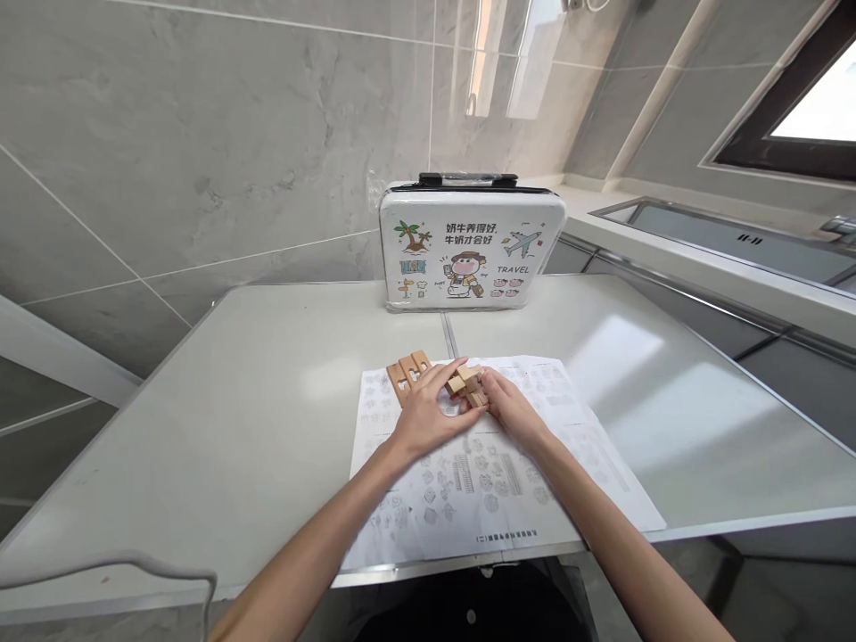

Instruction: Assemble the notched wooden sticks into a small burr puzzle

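Note:
Between my two hands, above the printed sheet (415, 535), is a small wooden block puzzle (466, 382) made of interlocking notched pieces. My left hand (428, 410) closes on it from the left, index finger over the top and thumb along the near side. From the right, my right hand (512, 403) pinches its edge with thumb and fingers; some of those fingers are hidden behind the wood. Just left of the puzzle, several flat wooden pieces (403, 373) with cut-out slots lie side by side on the paper, partly covered by my left hand.
A white hard case (472, 267) with cartoon prints and a black handle stands at the back of the white table (267, 383), near the tiled wall. A grey cable (127, 559) runs along the front left. To the right is a counter with a sink (728, 236).

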`<state>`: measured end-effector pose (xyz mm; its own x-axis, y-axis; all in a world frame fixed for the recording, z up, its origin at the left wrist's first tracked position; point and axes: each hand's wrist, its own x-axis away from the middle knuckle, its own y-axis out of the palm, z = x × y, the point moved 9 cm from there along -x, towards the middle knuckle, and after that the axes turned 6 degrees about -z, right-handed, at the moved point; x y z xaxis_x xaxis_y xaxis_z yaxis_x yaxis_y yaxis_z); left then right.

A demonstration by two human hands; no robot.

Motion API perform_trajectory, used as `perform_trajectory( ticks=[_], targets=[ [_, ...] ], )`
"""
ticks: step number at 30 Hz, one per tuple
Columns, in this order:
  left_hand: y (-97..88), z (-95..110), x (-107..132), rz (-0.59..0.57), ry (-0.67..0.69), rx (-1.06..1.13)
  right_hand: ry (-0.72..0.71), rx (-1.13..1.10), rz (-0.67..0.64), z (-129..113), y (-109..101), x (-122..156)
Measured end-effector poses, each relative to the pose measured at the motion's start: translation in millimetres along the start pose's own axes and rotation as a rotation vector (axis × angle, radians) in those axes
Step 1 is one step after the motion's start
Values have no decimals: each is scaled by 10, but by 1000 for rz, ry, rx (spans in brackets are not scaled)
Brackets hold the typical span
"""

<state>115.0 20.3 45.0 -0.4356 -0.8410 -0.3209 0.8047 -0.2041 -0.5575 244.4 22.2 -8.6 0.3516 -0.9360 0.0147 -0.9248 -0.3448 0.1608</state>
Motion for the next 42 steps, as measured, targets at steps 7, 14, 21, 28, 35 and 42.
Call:
perform_trajectory(
  ticks=[7, 14, 21, 28, 35, 42],
  targets=[
    [-42, 10, -12, 41, -34, 89, -138, 191, 193, -193, -115, 39],
    [-29, 95, 5, -6, -9, 64, -135, 248, 226, -193, -178, 46],
    [-32, 180, 10, -56, 33, 68, -22, 115, 98, -51, -67, 5],
    [-35, 223, 5, -92, 56, 90, -2, 2, 55, -26, -52, -10],
    [-6, 148, 5, -83, 9, 97, 76, -182, 58, 85, -81, -23],
    [-171, -173, 2, 204, -90, -144, 112, -416, 117, 189, -240, -76]
  ],
)
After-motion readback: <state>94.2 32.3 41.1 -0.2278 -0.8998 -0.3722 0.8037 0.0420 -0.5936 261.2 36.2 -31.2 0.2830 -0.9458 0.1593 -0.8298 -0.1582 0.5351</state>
